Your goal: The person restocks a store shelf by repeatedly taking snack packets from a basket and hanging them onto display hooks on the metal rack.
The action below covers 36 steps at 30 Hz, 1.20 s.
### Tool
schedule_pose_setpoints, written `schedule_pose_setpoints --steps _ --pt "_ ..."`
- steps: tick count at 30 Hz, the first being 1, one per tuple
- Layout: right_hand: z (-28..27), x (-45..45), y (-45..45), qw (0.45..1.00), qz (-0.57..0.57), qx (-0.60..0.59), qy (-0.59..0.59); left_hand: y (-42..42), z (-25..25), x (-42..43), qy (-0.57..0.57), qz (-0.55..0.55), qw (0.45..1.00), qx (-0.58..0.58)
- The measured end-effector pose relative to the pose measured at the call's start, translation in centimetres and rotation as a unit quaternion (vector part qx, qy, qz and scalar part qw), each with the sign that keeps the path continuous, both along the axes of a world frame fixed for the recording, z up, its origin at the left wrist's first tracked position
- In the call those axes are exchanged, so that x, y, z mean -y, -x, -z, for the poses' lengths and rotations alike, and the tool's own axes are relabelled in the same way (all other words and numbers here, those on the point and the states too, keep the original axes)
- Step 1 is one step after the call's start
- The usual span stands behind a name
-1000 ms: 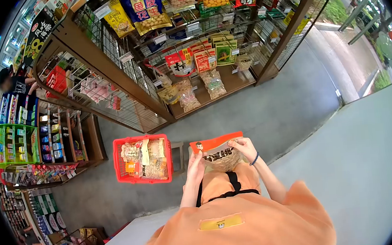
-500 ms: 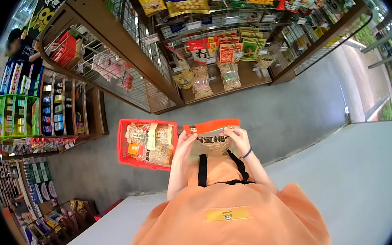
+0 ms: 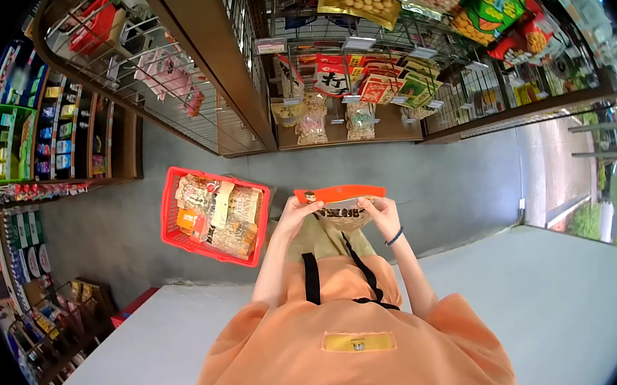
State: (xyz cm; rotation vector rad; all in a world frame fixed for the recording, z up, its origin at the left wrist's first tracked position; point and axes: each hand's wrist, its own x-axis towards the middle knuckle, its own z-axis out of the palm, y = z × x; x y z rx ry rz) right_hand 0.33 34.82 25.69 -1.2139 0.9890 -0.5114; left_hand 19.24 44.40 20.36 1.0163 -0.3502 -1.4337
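Basket [image 3: 170,218] is shifting leftward in view. Left hand [image 3: 297,214], right hand [image 3: 384,217]: fingers are clamping bag [image 3: 340,193] along its top.

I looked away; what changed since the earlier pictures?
The view turned: the display rack appears farther right. The orange-topped bag sits higher in the picture, showing less of its front. Nothing was taken or let go: left hand and right hand still hold it; the red basket still holds its packs.

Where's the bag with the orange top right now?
In the head view, the bag is just right of centre, held by its top between the left hand and right hand, right of the packed red basket.
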Motion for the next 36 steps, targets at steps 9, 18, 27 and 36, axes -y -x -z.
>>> schedule_pose_setpoints --steps 9,18,27,36 --pt "2.8 7.7 -3.9 0.981 -0.133 -0.102 0.093 -1.4 3.4 3.9 -0.07 -0.072 0.994 -0.033" --pt "15.8 15.9 -12.5 0.968 -0.173 -0.03 0.178 -5.8 15.2 11.1 0.007 -0.255 0.966 -0.039" --pt "20.1 19.6 -17.5 0.922 -0.135 -0.021 0.363 -9.3 22.2 16.8 0.163 -0.382 0.908 0.05" --pt "27.8 19.1 -17.7 0.918 -0.078 0.169 0.35 -12.0 25.4 18.0 0.232 -0.355 0.881 0.209"
